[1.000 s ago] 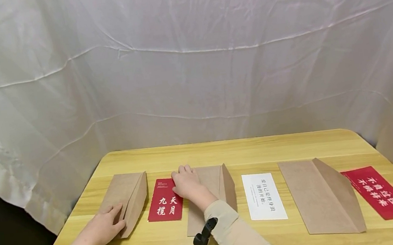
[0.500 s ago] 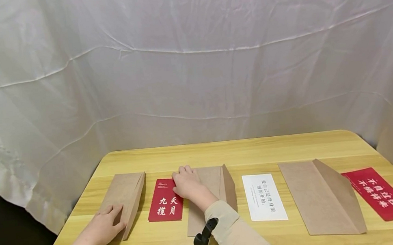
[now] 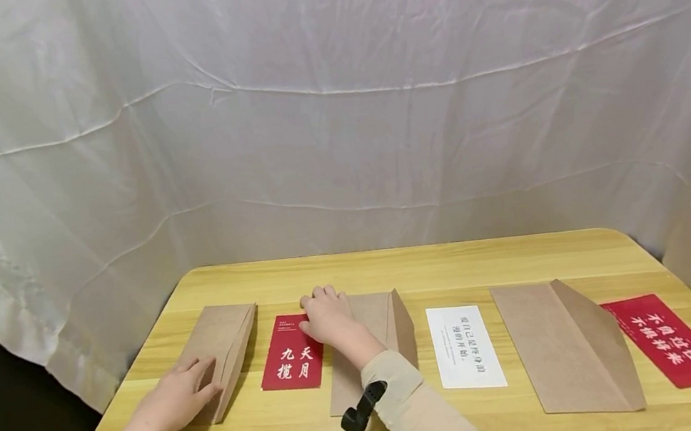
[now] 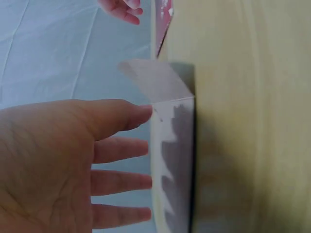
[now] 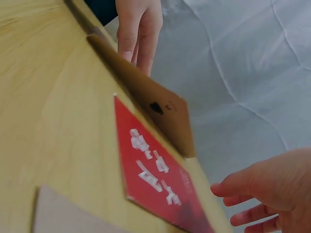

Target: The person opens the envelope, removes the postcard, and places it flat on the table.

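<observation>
My left hand (image 3: 171,406) is over the near left part of a brown paper envelope (image 3: 224,331), fingers extended. In the left wrist view its thumb tip (image 4: 143,114) is right at the fold of the envelope's raised flap (image 4: 158,82). A red card (image 3: 288,355) with white Chinese characters lies face up just right of that envelope. Beside the card's upper right corner is my right hand (image 3: 333,323), its fingers loosely bent and holding nothing in the right wrist view. Beneath its forearm lies a second brown envelope (image 3: 370,309), partly hidden by the wrist and sleeve.
Farther right lie a white card (image 3: 465,348) with dark characters and a third brown envelope (image 3: 556,348) with its flap raised. Another red card (image 3: 678,343) is near the right edge, one corner behind that flap. A pale curtain (image 3: 338,152) hangs behind the wooden table (image 3: 454,259).
The left envelope's flap stands lower and narrower than a second ago. My left hand has shifted slightly, its thumb and fingers spreading a little. The right hand has moved up very slightly.
</observation>
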`<state>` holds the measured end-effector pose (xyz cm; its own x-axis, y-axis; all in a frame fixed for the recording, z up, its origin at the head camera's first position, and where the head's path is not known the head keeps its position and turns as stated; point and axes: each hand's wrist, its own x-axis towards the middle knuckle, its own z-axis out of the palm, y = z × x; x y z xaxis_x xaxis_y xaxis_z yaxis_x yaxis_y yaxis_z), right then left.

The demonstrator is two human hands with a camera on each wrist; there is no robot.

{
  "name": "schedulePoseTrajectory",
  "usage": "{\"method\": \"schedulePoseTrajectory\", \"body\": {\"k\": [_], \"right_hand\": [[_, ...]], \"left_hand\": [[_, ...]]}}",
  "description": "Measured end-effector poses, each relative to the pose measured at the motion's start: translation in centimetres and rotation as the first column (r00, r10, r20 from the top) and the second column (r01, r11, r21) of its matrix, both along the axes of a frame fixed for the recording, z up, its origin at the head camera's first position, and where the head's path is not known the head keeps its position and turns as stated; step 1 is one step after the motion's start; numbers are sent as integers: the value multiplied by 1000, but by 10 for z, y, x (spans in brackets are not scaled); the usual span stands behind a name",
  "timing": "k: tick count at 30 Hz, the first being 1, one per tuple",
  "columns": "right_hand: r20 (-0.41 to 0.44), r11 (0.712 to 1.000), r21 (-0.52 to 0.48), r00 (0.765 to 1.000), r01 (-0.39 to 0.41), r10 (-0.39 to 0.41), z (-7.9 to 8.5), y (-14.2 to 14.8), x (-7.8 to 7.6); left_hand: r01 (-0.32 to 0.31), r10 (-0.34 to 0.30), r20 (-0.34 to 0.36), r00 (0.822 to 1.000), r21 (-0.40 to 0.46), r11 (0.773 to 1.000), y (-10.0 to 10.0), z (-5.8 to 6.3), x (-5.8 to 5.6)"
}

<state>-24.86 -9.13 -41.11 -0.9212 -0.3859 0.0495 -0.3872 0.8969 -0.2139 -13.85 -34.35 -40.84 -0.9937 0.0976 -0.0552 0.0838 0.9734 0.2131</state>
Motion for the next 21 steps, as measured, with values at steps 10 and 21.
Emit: {"method": "schedulePoseTrajectory", "body": {"k": [10,21], "right_hand": [[5,998,-62,1000,10,-9,29,9,0],[-64,988,-149,998,-37,28,62,36,-1]], "left_hand": [[-4,4,-158,987,-2,1000,10,23,6],[35,-39,-287,957,-18,999,34,41,1]]}}
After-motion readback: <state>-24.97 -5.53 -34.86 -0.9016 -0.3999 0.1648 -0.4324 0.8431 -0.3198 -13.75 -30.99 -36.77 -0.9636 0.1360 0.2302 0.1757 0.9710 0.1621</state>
